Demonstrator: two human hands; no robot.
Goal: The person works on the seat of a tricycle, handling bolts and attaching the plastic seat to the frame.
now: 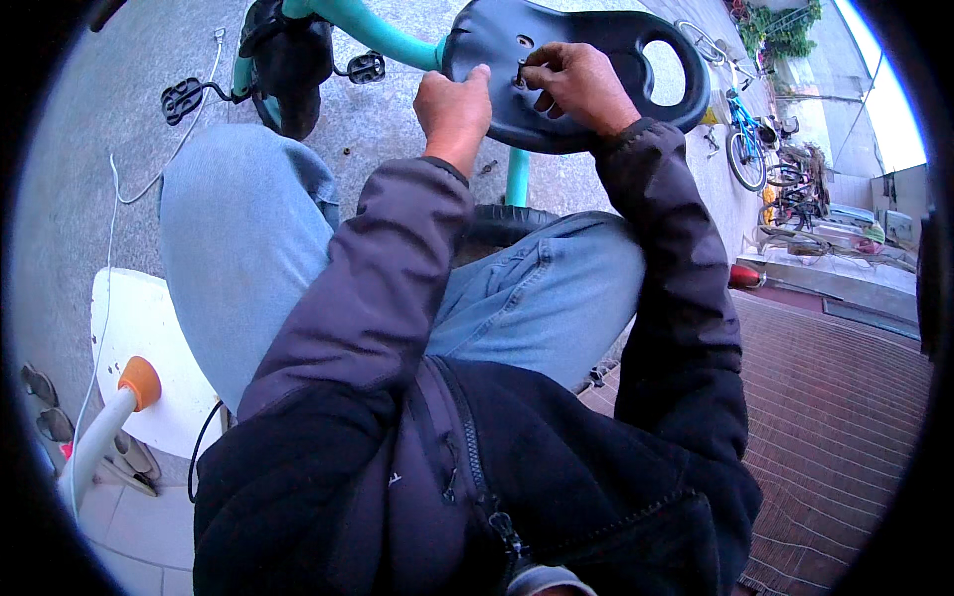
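Note:
A black moulded plastic seat (576, 28) with an oval handle opening sits on the teal frame (383, 38) of a small pedal trike. My left hand (453, 111) is closed at the seat's near left edge, its thumb lying on top and its other fingers curled out of sight. Over the seat's middle, my right hand (581, 87) pinches a small dark metal piece (519, 74) that stands at a recess in the seat. Whether that piece is a bolt or a key I cannot tell. Another recess with a metal fitting (524, 41) shows just beyond it.
Black pedals (182, 100) stick out at the left. A black tyre (507, 224) lies between my jeans-clad legs. A white cable (124, 199) crosses the floor. At lower left stands a white board (149, 323) with an orange-collared pole. Bicycles (745, 139) and a slatted mat (785, 417) are at right.

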